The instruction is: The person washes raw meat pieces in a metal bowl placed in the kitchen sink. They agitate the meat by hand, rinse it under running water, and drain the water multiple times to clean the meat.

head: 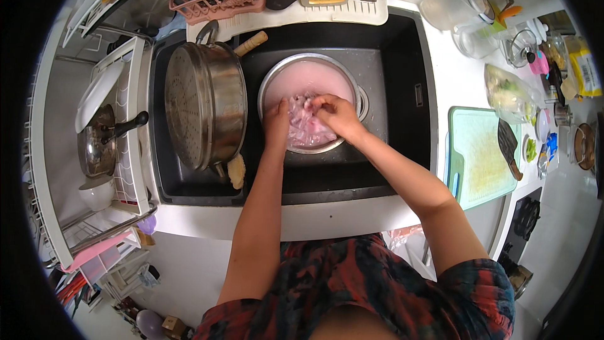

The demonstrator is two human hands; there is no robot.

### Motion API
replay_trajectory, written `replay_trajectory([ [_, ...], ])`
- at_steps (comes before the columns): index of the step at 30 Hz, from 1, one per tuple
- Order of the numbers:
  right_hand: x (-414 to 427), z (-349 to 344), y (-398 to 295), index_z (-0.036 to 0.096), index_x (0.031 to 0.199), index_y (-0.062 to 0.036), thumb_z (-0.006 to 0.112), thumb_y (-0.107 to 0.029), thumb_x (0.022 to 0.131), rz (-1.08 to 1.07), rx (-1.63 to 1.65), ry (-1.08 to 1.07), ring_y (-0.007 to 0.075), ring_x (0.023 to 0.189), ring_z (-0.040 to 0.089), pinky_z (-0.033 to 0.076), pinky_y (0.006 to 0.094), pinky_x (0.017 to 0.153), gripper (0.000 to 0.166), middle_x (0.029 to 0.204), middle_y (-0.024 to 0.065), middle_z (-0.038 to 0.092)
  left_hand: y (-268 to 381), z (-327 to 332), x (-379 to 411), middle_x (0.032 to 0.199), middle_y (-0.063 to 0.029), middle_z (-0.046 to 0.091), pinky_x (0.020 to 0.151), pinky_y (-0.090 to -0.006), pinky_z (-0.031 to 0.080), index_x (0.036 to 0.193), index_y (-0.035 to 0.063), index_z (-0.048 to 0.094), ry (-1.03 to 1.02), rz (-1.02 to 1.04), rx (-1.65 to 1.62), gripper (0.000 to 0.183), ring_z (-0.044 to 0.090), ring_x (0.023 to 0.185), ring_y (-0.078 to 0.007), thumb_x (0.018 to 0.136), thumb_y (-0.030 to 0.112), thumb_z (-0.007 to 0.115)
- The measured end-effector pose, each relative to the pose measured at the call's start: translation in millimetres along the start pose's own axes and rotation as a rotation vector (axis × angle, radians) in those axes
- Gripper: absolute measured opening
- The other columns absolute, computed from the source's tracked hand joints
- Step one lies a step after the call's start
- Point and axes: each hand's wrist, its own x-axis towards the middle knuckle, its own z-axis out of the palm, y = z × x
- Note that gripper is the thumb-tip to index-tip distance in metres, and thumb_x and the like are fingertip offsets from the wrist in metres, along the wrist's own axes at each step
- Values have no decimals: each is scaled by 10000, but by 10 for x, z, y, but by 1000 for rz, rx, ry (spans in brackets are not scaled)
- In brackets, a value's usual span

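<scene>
A round stainless steel basin (348, 67) stands in the black sink, holding cloudy pink water (309, 75) and a heap of raw, pinkish meat pieces (306, 127). My left hand (277, 120) is at the basin's left side, its thumb against the heap; the other fingers are mostly hidden. From the right, my right hand (337, 112) reaches over the heap and pinches a small piece of meat between thumb and fingers. Part of the meat lies under the water.
A large steel steamer pot (222, 104) is propped on its side in the left sink bowl. Right of the sink (406, 56), a cutting board (481, 156) carries a cleaver (508, 144). A white drainer tray (368, 13) spans the back edge. At left is a dish rack (137, 127).
</scene>
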Motion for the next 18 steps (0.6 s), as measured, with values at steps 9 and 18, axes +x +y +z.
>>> replay_trajectory([
  [9, 523, 82, 394, 530, 994, 31, 440, -481, 771, 102, -383, 509, 351, 1016, 462, 356, 376, 868, 565, 932, 220, 562, -304, 281, 403, 1100, -177, 501, 790, -308, 408, 1143, -31, 441, 103, 110, 287, 568, 504, 959, -231, 773, 396, 499],
  [18, 713, 192, 304, 400, 1147, 89, 497, -588, 721, 463, 301, 61, 287, 1046, 465, 333, 364, 913, 806, 1114, 227, 475, -115, 319, 511, 1072, -100, 503, 755, -318, 433, 1100, 50, 498, -237, -383, -321, 559, 488, 958, -212, 695, 423, 599],
])
